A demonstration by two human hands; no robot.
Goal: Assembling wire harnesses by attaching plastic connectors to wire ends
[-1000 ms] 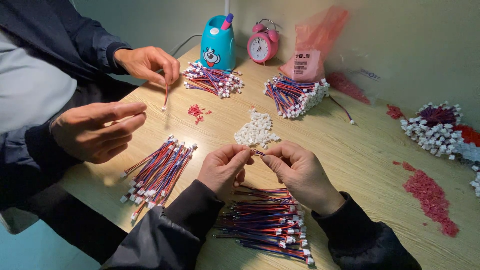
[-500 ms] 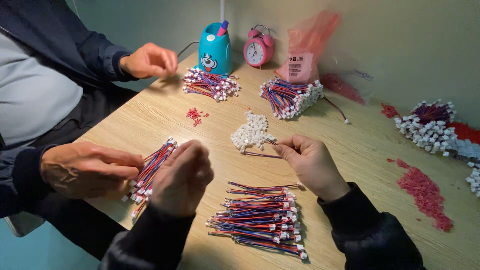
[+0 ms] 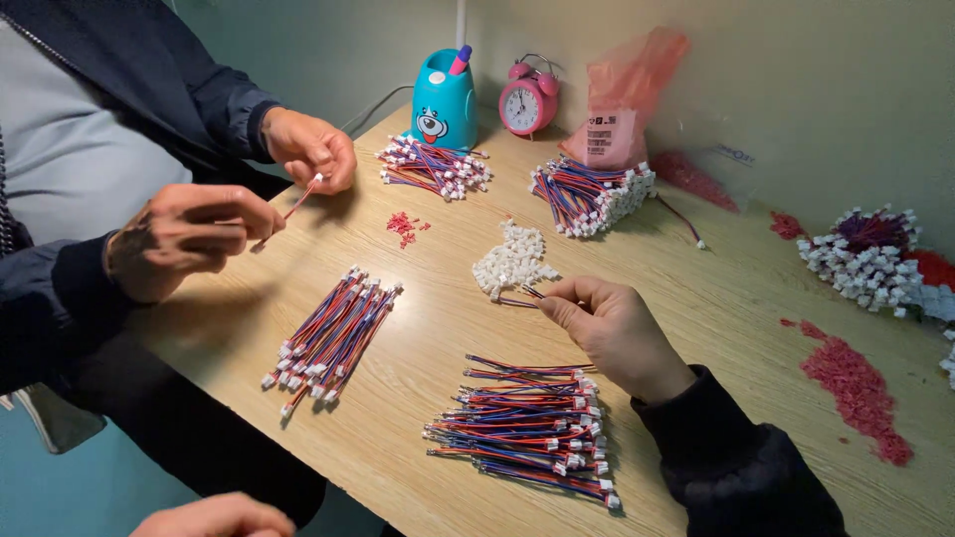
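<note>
Withdrawn off the desk [image 3: 696, 288], your left hand [image 3: 214, 517] (fingers unclear); right hand [image 3: 612, 328] pinches a wire [image 3: 517, 298] pointing left toward white connectors [image 3: 512, 259].

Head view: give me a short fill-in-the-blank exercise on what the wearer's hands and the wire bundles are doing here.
1. The right hand pinches a thin wire beside the heap of ____ connectors.
2. The left hand sits at the ____ edge of the picture, holding nothing visible.
3. The alarm clock behind the wire bundles is ____ in colour.

Missing words: white; bottom; pink
</note>
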